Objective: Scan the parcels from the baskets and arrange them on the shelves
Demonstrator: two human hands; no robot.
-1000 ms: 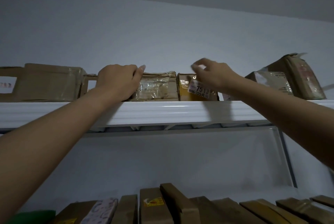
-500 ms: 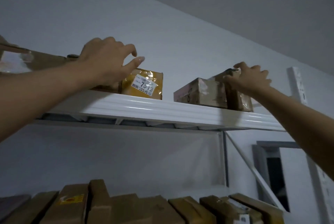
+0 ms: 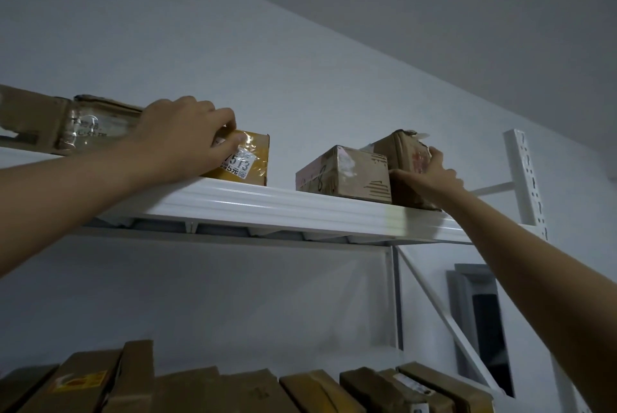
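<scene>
While resting on the top shelf (image 3: 267,205), the yellow parcel (image 3: 253,154) is gripped by curled fingers of the left hand (image 3: 180,139); the tilted brown parcel (image 3: 405,154), further right, is clasped by the right hand (image 3: 432,175).

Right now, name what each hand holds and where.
Left hand grips the yellow cardboard box at its upper left corner; right hand, the tilted brown cardboard parcel at its near end.

A parcel storeroom: white metal shelves (image 3: 267,202) lined with taped cardboard parcels (image 3: 344,172).
</scene>
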